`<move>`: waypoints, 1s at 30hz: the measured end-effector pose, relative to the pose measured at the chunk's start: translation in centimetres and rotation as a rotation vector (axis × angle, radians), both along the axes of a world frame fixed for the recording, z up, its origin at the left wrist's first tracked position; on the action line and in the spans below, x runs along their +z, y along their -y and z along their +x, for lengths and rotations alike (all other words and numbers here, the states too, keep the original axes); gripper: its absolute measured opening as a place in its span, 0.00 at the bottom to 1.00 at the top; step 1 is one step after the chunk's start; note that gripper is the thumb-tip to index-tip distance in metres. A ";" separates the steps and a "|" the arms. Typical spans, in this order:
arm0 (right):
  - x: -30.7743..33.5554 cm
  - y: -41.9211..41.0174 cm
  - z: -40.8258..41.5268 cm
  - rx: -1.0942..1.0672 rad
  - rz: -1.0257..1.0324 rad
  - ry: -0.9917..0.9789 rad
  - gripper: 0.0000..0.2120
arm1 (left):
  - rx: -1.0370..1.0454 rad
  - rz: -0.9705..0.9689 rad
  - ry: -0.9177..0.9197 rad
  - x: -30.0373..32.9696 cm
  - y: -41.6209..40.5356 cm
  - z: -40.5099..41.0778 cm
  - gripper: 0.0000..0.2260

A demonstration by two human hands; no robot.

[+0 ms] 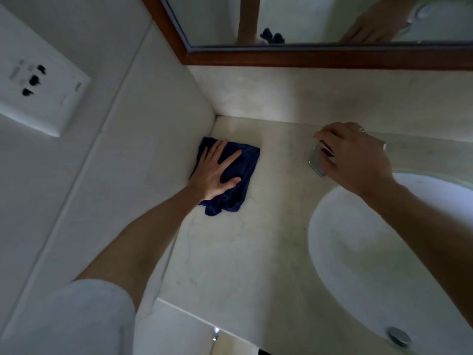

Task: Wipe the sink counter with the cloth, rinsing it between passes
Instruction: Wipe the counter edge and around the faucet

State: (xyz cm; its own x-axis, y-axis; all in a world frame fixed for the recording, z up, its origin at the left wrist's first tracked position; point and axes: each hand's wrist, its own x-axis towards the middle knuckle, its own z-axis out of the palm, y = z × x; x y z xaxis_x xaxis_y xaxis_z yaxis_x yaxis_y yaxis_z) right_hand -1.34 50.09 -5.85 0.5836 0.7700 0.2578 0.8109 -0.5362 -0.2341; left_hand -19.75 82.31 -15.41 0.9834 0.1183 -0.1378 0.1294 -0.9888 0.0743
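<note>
Bathroom table (230, 252), far-left corner: left hand (217, 175) is pressing flat on the cloth (243, 170), mid-wipe; right hand (358, 157) is gripping the tap (317, 162). Rinsing probably comes next.

A wood-framed mirror (320, 56) above; wall socket plate (38, 88) left.

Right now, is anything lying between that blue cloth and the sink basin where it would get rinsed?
Nothing visible lies on the counter between the blue cloth under the left hand and the sink basin. The right hand covers a small metallic object beyond that path.
</note>
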 end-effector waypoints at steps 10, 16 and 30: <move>0.7 0.0 0.1 0.004 -0.019 -0.092 0.15 | 0.041 -0.012 0.006 0.2 4.0 -10.3 0.34; 0.8 0.0 -0.1 0.008 -0.022 -0.061 0.15 | 0.065 -0.013 -0.006 0.3 6.3 -16.8 0.34; 2.7 0.2 -1.7 -0.011 -0.101 -0.098 0.16 | 0.317 -0.044 0.031 -0.1 15.2 -25.6 0.36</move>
State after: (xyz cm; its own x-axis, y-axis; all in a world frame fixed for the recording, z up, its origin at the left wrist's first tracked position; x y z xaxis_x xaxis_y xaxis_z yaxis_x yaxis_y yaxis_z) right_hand -3.02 49.93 -3.20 0.6109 0.7824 0.1208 0.7806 -0.5699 -0.2566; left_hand -45.37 67.12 -15.50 0.9021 0.4145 -0.1202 0.4279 -0.8952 0.1246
